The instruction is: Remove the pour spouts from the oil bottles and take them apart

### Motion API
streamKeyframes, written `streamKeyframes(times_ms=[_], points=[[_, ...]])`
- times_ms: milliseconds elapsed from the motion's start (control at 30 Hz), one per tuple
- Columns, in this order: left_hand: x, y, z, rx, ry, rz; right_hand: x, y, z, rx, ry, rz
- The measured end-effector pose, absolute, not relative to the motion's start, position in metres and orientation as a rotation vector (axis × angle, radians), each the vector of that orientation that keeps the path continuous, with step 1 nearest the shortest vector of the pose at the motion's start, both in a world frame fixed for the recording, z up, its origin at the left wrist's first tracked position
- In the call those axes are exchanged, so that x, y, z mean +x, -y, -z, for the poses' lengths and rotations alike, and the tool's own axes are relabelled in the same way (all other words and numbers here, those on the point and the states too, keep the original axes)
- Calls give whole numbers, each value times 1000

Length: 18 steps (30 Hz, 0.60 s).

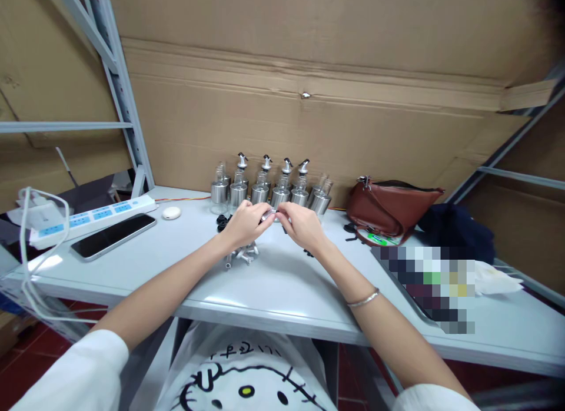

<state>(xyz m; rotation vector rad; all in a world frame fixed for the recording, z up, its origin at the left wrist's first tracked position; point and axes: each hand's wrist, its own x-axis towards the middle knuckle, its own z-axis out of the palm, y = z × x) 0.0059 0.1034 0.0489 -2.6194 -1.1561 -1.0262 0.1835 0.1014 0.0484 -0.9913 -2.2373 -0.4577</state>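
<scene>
Evidently at close handwork over a grey table (273, 284), a person in white sleeves (70, 375) fills the head view. The left hand (248, 224) pinches a small silvery piece (272, 210) between thumb and fingers; the right hand (302, 225) has its fingertips pinched at the other end, and I cannot tell whether a second part sits there. The piece is held above the tabletop, on the six o'clock side of a double row of bottles (281, 195), four in the back row topped with pouring spouts (266, 162). Loose silver tubes (247, 256) lie between seven and eight o'clock from the fingertips, black parts (221, 223) near nine; a brown bag (388, 206) sits at three, well apart. From where I stand, the step looks like two-handed fingertip work; the next move seems to call for one steady pinch while the other presses or turns in line.
</scene>
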Motion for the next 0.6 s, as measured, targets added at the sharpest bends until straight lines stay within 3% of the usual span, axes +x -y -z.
streamKeyframes(times_ms=[333,600], points=[[7,-102,-51,-2507,1064,1089,178,-103,-45,-1164,2204,522],[1,-107,-50,-2499,1169,1116,198,-107,-60,-1081,1860,-257]])
